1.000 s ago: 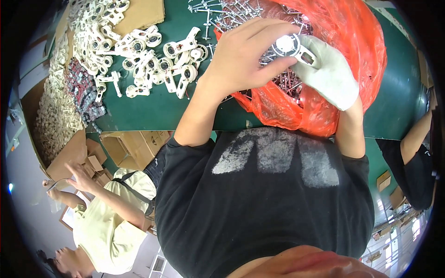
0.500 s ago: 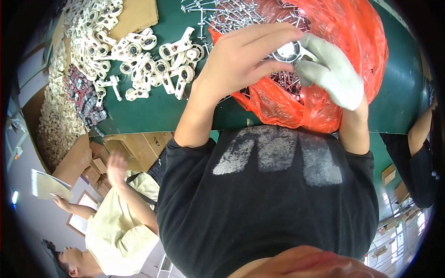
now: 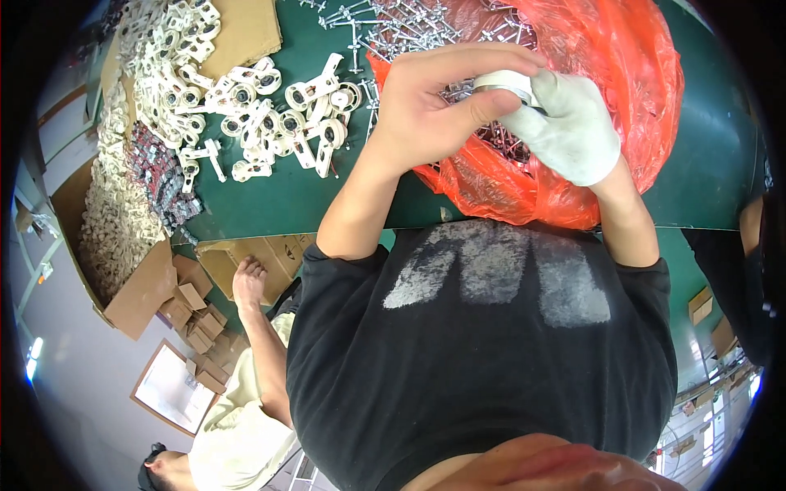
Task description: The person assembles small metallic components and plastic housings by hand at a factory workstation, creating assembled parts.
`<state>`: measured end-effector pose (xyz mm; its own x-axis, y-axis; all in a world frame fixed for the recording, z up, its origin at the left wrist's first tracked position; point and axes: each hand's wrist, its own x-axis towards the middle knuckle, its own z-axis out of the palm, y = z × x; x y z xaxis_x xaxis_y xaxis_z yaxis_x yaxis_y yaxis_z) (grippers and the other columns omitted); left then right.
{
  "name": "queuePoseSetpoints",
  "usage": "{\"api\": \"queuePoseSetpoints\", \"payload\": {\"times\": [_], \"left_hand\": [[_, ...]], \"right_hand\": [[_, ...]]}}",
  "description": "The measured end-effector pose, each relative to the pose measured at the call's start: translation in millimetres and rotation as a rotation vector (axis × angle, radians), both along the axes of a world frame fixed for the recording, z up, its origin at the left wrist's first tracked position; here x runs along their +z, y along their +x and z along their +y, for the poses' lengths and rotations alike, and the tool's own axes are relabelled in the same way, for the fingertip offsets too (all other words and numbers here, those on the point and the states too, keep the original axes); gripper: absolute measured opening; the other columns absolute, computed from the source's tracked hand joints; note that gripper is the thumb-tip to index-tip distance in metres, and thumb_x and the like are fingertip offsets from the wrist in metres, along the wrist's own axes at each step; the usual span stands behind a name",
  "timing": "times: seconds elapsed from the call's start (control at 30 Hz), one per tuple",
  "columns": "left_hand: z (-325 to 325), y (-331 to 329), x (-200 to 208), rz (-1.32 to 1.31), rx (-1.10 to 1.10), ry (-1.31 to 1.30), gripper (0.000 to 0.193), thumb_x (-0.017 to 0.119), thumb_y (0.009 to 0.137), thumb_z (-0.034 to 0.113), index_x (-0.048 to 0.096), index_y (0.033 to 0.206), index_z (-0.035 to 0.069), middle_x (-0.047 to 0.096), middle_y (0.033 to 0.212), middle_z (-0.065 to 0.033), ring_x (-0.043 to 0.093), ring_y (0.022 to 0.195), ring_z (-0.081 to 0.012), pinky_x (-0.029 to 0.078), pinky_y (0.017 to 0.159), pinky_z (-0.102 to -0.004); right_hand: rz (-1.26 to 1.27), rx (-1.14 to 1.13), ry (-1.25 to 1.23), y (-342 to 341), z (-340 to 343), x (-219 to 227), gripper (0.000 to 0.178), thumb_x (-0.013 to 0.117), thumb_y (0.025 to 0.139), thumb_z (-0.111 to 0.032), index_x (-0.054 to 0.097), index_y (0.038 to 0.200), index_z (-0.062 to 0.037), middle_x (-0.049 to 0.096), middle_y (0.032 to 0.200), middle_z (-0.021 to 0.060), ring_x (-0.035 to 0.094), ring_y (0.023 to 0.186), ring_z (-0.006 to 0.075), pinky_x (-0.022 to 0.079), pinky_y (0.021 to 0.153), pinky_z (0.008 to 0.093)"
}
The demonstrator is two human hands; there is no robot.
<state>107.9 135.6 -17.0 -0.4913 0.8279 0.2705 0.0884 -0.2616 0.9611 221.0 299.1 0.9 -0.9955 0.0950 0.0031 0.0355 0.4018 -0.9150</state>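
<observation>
Over the mouth of a red plastic bag (image 3: 524, 196), both my hands hold one white part with a round housing (image 3: 503, 80). My bare left hand (image 3: 430, 106) curves around its left side, with the thumb at the lower edge and the fingers at the upper. My right hand (image 3: 573, 127), in a pale glove, grips the part's right side, which the glove mostly hides. Many metal rod pieces (image 3: 417, 29) lie in and beside the bag, behind my hands. To the left, several similar white parts with round housings (image 3: 291, 123) lie on the green table (image 3: 286, 200).
A heap of white parts (image 3: 176, 57) lies farther left, beside cardboard (image 3: 241, 37). Small dark and reddish pieces (image 3: 164, 176) form a pile near a carton (image 3: 135, 290) full of white pieces. A person in a pale shirt (image 3: 246, 417) is at lower left; another person's arm is at the right.
The white part has turned, so its round face no longer points up at me. My gloved hand has shifted slightly left. At lower left, the person has moved and the paper is out of view.
</observation>
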Motion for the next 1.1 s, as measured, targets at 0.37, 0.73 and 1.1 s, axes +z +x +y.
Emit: {"api": "queuePoseSetpoints", "payload": {"times": [0.37, 0.73, 1.1], "left_hand": [[-24, -144, 16, -0.303, 0.579, 0.016, 0.038, 0.062, 0.101, 0.012, 0.057, 0.136, -0.002, 0.066, 0.122, -0.0097, 0.064, 0.11, -0.0183, 0.052, 0.093, -0.0292], [-152, -72, 29, 0.737, 0.433, -1.227, 0.04, 0.072, 0.086, 0.015, 0.069, 0.126, 0.013, 0.071, 0.121, -0.0109, 0.061, 0.118, -0.0304, 0.044, 0.107, -0.039], [-116, -54, 52, 0.432, 0.596, -0.754, 0.021, 0.073, 0.086, 0.001, 0.069, 0.107, 0.003, 0.071, 0.094, -0.0063, 0.067, 0.081, -0.0185, 0.052, 0.079, -0.0318]], "right_hand": [[-0.104, -0.045, 0.054, -9, 0, 1, 0.041, 0.064, 0.097, -0.027, 0.063, 0.131, -0.0057, 0.073, 0.094, 0.0086, 0.07, 0.083, 0.0194, 0.054, 0.081, 0.0333], [-0.227, 0.065, 0.221, -11, -2, -2, 0.037, 0.06, 0.098, -0.031, 0.066, 0.127, -0.0093, 0.074, 0.11, 0.0147, 0.072, 0.103, 0.0316, 0.055, 0.088, 0.0389], [0.225, 0.054, 0.242, -10, -4, -9, 0.042, 0.075, 0.084, -0.019, 0.065, 0.124, -0.0097, 0.069, 0.113, 0.0099, 0.069, 0.098, 0.03, 0.056, 0.08, 0.0384]]}}
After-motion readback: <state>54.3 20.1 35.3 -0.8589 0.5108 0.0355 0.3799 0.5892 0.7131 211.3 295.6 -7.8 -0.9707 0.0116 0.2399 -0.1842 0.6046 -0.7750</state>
